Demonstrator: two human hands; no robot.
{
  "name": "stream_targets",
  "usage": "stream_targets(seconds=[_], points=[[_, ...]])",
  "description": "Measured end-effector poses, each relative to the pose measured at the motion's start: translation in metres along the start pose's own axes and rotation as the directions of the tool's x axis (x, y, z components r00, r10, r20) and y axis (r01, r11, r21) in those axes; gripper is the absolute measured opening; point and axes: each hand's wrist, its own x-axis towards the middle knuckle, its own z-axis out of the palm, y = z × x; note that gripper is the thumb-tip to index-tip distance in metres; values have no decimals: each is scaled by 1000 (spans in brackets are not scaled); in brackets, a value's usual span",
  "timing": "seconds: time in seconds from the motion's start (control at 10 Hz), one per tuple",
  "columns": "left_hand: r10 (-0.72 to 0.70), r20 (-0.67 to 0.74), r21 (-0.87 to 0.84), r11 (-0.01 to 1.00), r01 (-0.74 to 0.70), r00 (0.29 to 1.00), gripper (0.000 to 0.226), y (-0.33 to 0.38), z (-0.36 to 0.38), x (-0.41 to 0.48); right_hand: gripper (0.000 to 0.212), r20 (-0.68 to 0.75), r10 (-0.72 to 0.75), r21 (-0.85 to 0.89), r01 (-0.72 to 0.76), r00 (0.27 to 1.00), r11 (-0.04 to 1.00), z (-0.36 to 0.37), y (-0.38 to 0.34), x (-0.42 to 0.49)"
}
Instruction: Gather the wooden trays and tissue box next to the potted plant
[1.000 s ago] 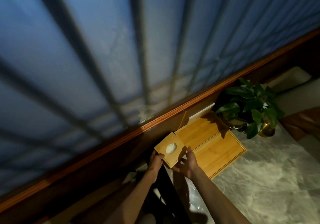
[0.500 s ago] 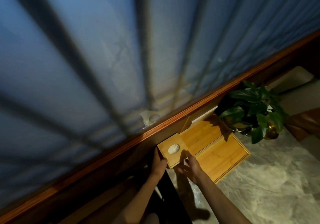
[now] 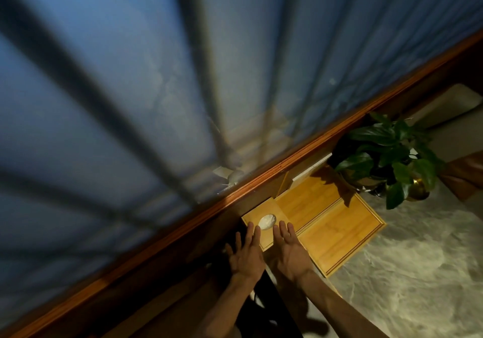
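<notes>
Dim room, most of the view taken up by a blurred blue window (image 3: 156,76) crossed by dark bars; nothing sharp behind the glass. Below it, a reddish wooden sill (image 3: 261,181) running diagonally from near left to far right. Marble desk (image 3: 405,272) pale and mottled, brightly lit at right, lost in shadow toward the near left.

Tissue box (image 3: 264,226), wooden with an oval opening showing white tissue, tight against the sill, its near edge partly covered by fingertips. Just right of it and touching, wooden trays (image 3: 332,228): two flat panels side by side, whether separate or joined hard to tell. Something pale and thin (image 3: 311,166) propped behind them, mostly hidden. Potted plant (image 3: 386,154) at far right, leaves overhanging the far tray corner, pot largely buried in shade; a small brass-coloured vessel (image 3: 418,191) half hidden beneath a leaf.

Left hand (image 3: 245,256) flat, fingers spread, tips on the box's near corner, grip empty. Right hand (image 3: 292,254) open too, fingers straight, over the box's right edge, pinching nothing. Forearms cut off at the bottom edge.
</notes>
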Motion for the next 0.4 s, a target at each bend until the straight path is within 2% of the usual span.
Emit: stream_targets(seconds=[0.1, 0.2, 0.3, 0.4], points=[[-44, 30, 35, 998, 43, 999, 72, 6, -7, -2, 87, -15, -2, 11, 2, 1000, 1000, 2, 0, -2], [-88, 81, 56, 995, 84, 993, 67, 13, -20, -10, 86, 28, 4, 24, -5, 1000, 1000, -6, 6, -3], [-131, 221, -69, 986, 150, 966, 62, 26, -51, -13, 76, 156, 22, -73, -11, 987, 997, -36, -2, 1], [-134, 165, -116, 981, 155, 977, 47, 32, -77, -24, 56, 250, 41, -9, -41, 967, 999, -70, -10, 0]])
